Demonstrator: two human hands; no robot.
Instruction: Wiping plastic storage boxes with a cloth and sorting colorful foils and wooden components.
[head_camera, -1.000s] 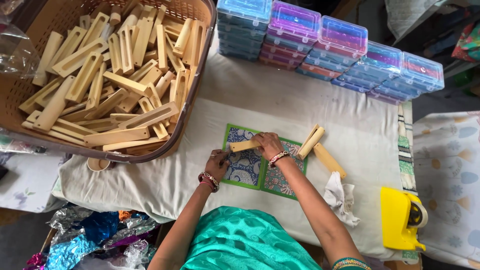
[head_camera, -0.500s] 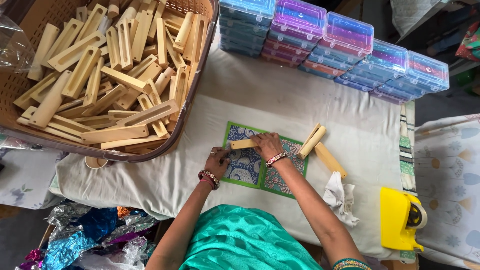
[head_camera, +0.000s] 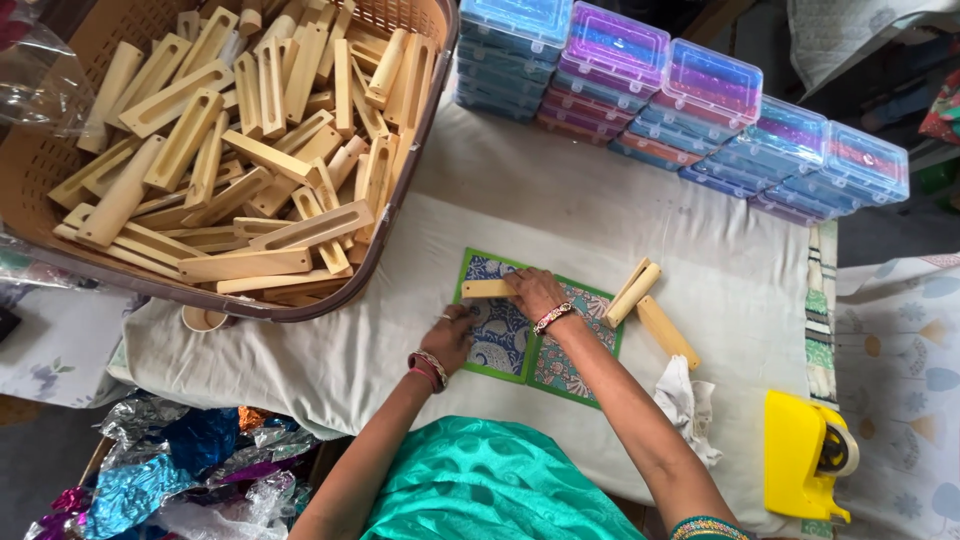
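Two patterned paper sheets with green borders (head_camera: 560, 365) lie side by side on the white cloth in front of me. My right hand (head_camera: 532, 291) grips a short pale wooden block (head_camera: 484, 288) and holds it flat on the top edge of the left sheet. Resting on the lower part of that same blue-patterned sheet is my left hand (head_camera: 453, 336), with nothing in it. Both wrists wear bangles.
A large woven basket (head_camera: 60, 245) heaped with several slotted wooden pieces stands at the left. Stacks of clear plastic boxes (head_camera: 700, 95) line the far side. Two loose wooden blocks (head_camera: 650, 310), a crumpled white cloth (head_camera: 685, 400) and a yellow tape dispenser (head_camera: 800, 455) lie at the right.
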